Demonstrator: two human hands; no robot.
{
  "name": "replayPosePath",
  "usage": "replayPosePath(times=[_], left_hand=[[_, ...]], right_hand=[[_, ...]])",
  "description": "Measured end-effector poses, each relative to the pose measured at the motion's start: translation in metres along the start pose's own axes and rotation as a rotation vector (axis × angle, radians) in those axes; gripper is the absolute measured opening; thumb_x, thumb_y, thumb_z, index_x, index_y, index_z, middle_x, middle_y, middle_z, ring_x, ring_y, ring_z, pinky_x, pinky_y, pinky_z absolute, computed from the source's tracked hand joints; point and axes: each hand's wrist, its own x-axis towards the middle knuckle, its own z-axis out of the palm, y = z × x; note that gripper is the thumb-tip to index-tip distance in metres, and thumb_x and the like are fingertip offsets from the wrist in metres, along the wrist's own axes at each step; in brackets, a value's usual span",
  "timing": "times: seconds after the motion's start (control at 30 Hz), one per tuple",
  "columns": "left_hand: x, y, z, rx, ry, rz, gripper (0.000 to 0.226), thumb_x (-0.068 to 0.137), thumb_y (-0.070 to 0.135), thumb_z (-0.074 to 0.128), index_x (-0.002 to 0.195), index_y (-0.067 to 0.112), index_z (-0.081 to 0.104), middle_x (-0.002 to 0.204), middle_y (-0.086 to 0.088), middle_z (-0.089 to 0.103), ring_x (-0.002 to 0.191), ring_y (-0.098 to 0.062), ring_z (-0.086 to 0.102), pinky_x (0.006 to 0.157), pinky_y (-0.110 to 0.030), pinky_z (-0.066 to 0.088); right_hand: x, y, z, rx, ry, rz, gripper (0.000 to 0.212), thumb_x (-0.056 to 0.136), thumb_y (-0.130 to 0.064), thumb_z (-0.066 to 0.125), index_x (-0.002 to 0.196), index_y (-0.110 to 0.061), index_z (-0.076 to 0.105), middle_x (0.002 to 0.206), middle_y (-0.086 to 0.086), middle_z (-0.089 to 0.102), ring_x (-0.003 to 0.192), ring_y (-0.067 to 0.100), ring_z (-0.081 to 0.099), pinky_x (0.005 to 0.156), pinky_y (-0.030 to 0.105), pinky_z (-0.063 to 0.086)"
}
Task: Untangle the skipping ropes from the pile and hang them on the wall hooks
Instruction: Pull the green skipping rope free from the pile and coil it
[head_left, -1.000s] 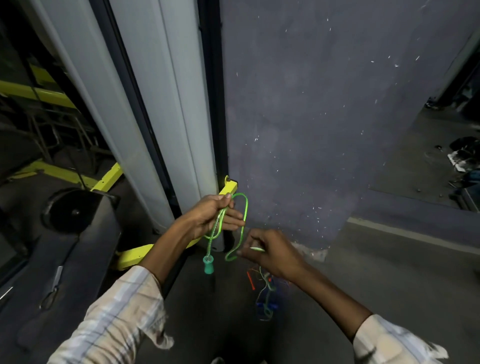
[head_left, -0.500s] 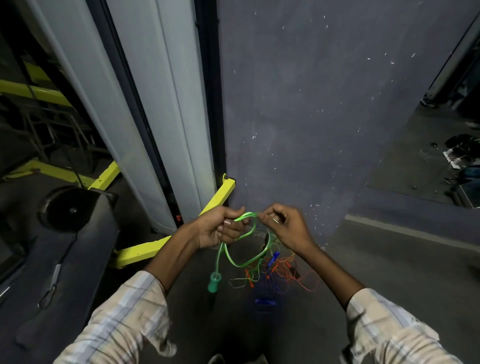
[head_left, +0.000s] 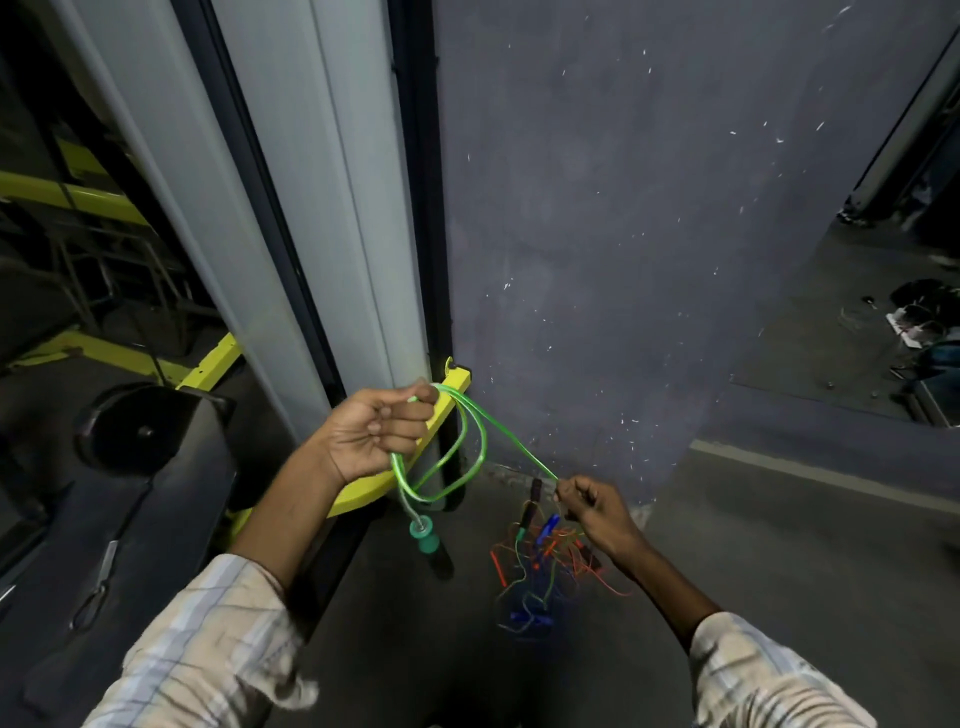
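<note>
Since half a second ago both hands have drawn apart. At frame centre, the left hand (head_left: 376, 434) is raised, fingers curled around loops of the green rope (head_left: 470, 441). Lower right, the right hand (head_left: 597, 512) pinches its strand above the floor pile (head_left: 545, 571); the handle (head_left: 427, 535) dangles.

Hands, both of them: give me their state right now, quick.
Left hand: closed, gripping gathered loops of the green skipping rope.
Right hand: closed, pinching a strand of the same green rope.
</note>
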Motion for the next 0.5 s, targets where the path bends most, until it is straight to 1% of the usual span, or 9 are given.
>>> replayPosePath(times=[0.07, 0.13, 0.2, 0.23, 0.33, 0.4, 0.43, 0.47, 0.5], left_hand=[[-0.012, 0.011, 0.001, 0.041, -0.012, 0.058, 0.017, 0.106, 0.021, 0.029, 0.097, 0.016, 0.042, 0.060, 0.013, 0.021, 0.042, -0.003, 0.021, 0.041, -0.019, 0.017], [-0.026, 0.023, 0.000, 0.053, -0.019, 0.097, 0.021, 0.106, 0.023, 0.024, 0.096, 0.017, 0.042, 0.059, 0.014, 0.020, 0.042, -0.003, 0.020, 0.041, -0.020, 0.017], [-0.036, 0.032, -0.001, 0.040, -0.030, 0.113, 0.025, 0.106, 0.024, 0.022, 0.096, 0.016, 0.043, 0.060, 0.014, 0.020, 0.043, -0.002, 0.020, 0.041, -0.020, 0.017], [-0.039, 0.034, -0.003, 0.044, -0.019, 0.116, 0.025, 0.107, 0.024, 0.022, 0.096, 0.016, 0.044, 0.060, 0.014, 0.020, 0.043, -0.002, 0.021, 0.041, -0.019, 0.017], [-0.038, 0.028, -0.009, 0.088, 0.072, 0.127, 0.022, 0.107, 0.023, 0.029, 0.094, 0.016, 0.045, 0.061, 0.012, 0.026, 0.044, -0.002, 0.022, 0.042, -0.018, 0.017], [-0.029, 0.022, -0.006, 0.128, 0.173, 0.178, 0.017, 0.105, 0.022, 0.039, 0.090, 0.016, 0.046, 0.061, 0.011, 0.034, 0.046, -0.001, 0.027, 0.043, -0.014, 0.022], [-0.022, 0.018, -0.003, 0.173, 0.281, 0.221, 0.015, 0.102, 0.021, 0.042, 0.089, 0.016, 0.047, 0.060, 0.009, 0.040, 0.045, -0.001, 0.034, 0.042, -0.013, 0.028], [-0.014, 0.014, 0.000, 0.237, 0.412, 0.269, 0.015, 0.100, 0.022, 0.045, 0.087, 0.015, 0.048, 0.059, 0.006, 0.047, 0.044, -0.004, 0.043, 0.041, -0.015, 0.037], [-0.006, 0.009, 0.002, 0.313, 0.536, 0.313, 0.016, 0.100, 0.022, 0.046, 0.086, 0.014, 0.050, 0.060, 0.003, 0.054, 0.045, -0.009, 0.054, 0.041, -0.019, 0.046]], right_hand=[[-0.004, 0.016, -0.005, -0.032, 0.013, 0.031, 0.028, 0.104, -0.019, 0.056, 0.081, -0.009, 0.068, 0.071, 0.005, 0.058, 0.067, 0.013, 0.054, 0.068, 0.033, 0.044], [-0.007, 0.037, -0.014, -0.080, 0.033, 0.036, 0.030, 0.104, -0.013, 0.056, 0.077, -0.004, 0.065, 0.069, 0.004, 0.055, 0.064, 0.010, 0.051, 0.066, 0.032, 0.041], [-0.008, 0.059, -0.023, -0.122, 0.069, 0.058, 0.029, 0.102, -0.008, 0.058, 0.073, -0.003, 0.062, 0.067, 0.003, 0.051, 0.064, 0.011, 0.047, 0.065, 0.033, 0.039], [-0.009, 0.067, -0.026, -0.140, 0.080, 0.082, 0.026, 0.100, -0.008, 0.061, 0.075, -0.002, 0.062, 0.067, 0.003, 0.050, 0.064, 0.013, 0.047, 0.066, 0.033, 0.039], [-0.009, 0.075, -0.027, -0.201, 0.123, 0.118, 0.019, 0.096, -0.011, 0.069, 0.077, -0.008, 0.067, 0.065, 0.004, 0.051, 0.064, 0.014, 0.049, 0.067, 0.034, 0.044], [-0.007, 0.062, -0.020, -0.303, 0.171, 0.103, 0.021, 0.093, -0.018, 0.072, 0.073, -0.016, 0.066, 0.064, 0.003, 0.061, 0.062, 0.015, 0.056, 0.067, 0.035, 0.050], [-0.006, 0.051, -0.015, -0.380, 0.176, 0.083, 0.022, 0.091, -0.020, 0.071, 0.070, -0.020, 0.065, 0.063, 0.000, 0.064, 0.062, 0.014, 0.060, 0.066, 0.035, 0.053], [-0.005, 0.039, -0.010, -0.449, 0.133, 0.051, 0.022, 0.089, -0.022, 0.068, 0.067, -0.025, 0.064, 0.062, -0.004, 0.064, 0.061, 0.011, 0.061, 0.065, 0.037, 0.054], [-0.005, 0.023, -0.003, -0.513, 0.051, 0.009, 0.021, 0.085, -0.023, 0.065, 0.065, -0.029, 0.063, 0.061, -0.008, 0.064, 0.061, 0.007, 0.062, 0.064, 0.037, 0.056]])
